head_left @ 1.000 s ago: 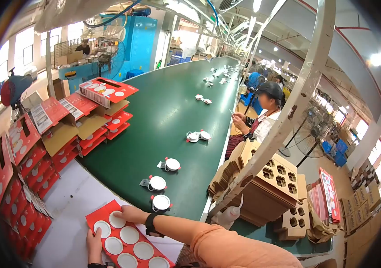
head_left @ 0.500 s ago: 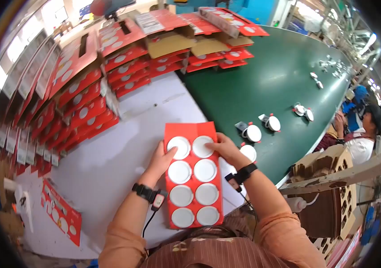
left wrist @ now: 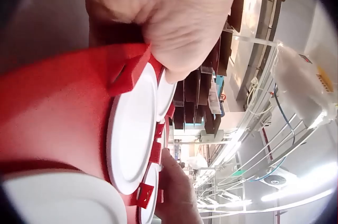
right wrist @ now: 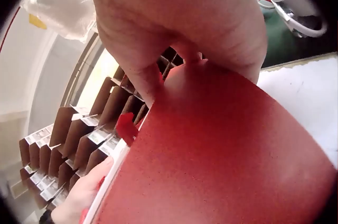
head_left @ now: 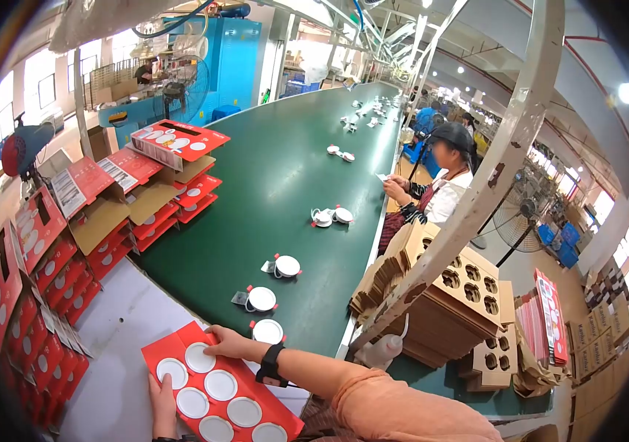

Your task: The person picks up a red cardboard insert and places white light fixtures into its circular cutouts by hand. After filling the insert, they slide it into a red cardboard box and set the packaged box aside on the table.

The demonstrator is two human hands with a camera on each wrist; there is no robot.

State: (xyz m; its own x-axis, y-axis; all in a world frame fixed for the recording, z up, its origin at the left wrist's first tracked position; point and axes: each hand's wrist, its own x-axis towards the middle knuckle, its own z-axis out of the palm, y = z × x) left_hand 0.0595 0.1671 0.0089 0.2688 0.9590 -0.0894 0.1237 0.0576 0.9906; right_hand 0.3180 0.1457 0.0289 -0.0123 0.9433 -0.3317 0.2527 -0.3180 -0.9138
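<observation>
A long red carton panel (head_left: 182,340) carries two rows of white round lamps (head_left: 200,358) set into it. My left hand (head_left: 163,405) grips its left edge, while my right hand (head_left: 230,343) holds the far right corner with the thumb over the face by a lamp. In the left wrist view, small red clips (left wrist: 145,195) stick out beside the lamp rims, and the left thumb reaches a white disc. The right wrist view shows the right hand (right wrist: 179,18) pinching the panel's end, with its smooth red side (right wrist: 227,150) toward the camera.
White lamps with red clips (head_left: 261,298) lie along the green belt (head_left: 255,177). Red cartons (head_left: 42,236) are stacked to the left on the white table (head_left: 119,309). On the right stand cardboard inserts (head_left: 451,309), a squeeze bottle (head_left: 384,350), a post (head_left: 476,199) and a seated person (head_left: 440,177).
The head view dipped down to the panel half a second ago and is now raised again toward the belt. Both hands keep their hold on the red panel throughout.
</observation>
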